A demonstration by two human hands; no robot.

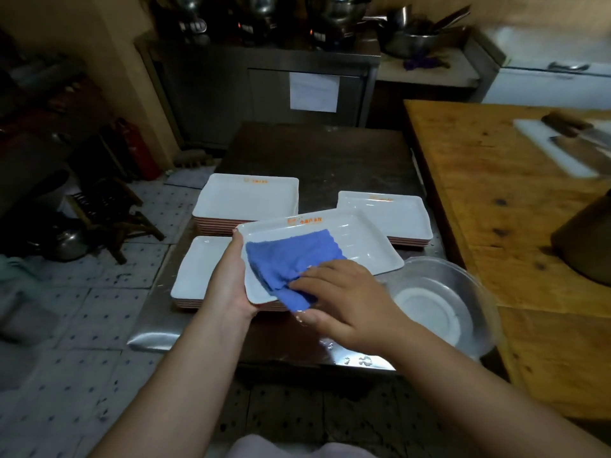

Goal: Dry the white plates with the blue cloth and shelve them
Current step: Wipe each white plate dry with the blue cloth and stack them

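**Blue cloth on a white plate, held over the stacks**

The left hand (231,276) grips the near-left edge of a white rectangular plate with an orange logo (357,246), holding it tilted above the dark metal desk (317,153). The right hand (344,299) pinches a crumpled blue terry cloth (287,259) against the plate's inner face, thumb under the rim. Three stacks of matching white plates sit on the desk: one far left (246,196), one far right (393,213), one near left (195,272). A clear glass bowl (439,299) stands just right of the hands, beside a wooden desk (496,200).
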